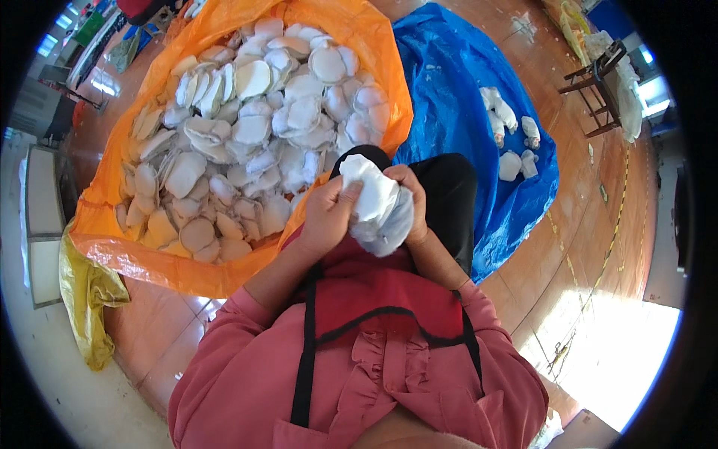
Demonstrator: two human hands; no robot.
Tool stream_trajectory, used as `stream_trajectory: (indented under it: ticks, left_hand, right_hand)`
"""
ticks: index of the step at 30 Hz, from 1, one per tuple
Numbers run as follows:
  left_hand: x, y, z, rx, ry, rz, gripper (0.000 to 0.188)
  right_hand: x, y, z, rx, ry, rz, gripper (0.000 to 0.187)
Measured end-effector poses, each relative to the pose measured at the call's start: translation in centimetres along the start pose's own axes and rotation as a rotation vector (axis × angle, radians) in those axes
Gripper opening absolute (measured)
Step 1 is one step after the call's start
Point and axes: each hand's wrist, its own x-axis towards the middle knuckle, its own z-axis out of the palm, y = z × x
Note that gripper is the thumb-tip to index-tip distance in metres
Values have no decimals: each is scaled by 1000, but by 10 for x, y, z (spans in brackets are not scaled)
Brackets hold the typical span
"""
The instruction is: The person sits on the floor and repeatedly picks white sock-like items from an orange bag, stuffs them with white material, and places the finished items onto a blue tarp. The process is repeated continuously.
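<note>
Above my lap I hold a soft white cloth piece (372, 199), with a greyer layer folded along its lower right side. My left hand (326, 215) is closed on its left edge, the thumb lying on top. My right hand (410, 197) grips the upper right edge, its fingers partly hidden behind the cloth. What kind of cloth piece this is, I cannot tell. Beyond my left hand, a large heap of rounded white pads (254, 127) fills an open orange sack (187, 277).
A blue plastic sheet or sack (441, 67) lies to the right, with several small white bundles (502, 112) on it. Farther right stands a wooden stool (598, 86). A yellow sack (90, 299) lies at the left by the wall. Tiled floor (591, 194) shows between them.
</note>
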Motion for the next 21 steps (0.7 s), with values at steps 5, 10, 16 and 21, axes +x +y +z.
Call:
stream_trajectory:
  ticks: [5, 10, 16, 21]
  left_hand:
    - [-19, 24, 16, 363, -124, 409, 18]
    - [-22, 24, 16, 489, -95, 627, 16]
    - [-18, -13, 3, 201, 55, 1, 13]
    - [-24, -6, -16, 401, 48, 250, 17]
  right_hand:
    - [-5, 4, 1, 71, 18, 32, 10]
    - [-6, -4, 6, 332, -19, 252, 24]
    - [2, 3, -11, 390, -150, 387, 26]
    - [5, 4, -4, 123, -190, 166, 16]
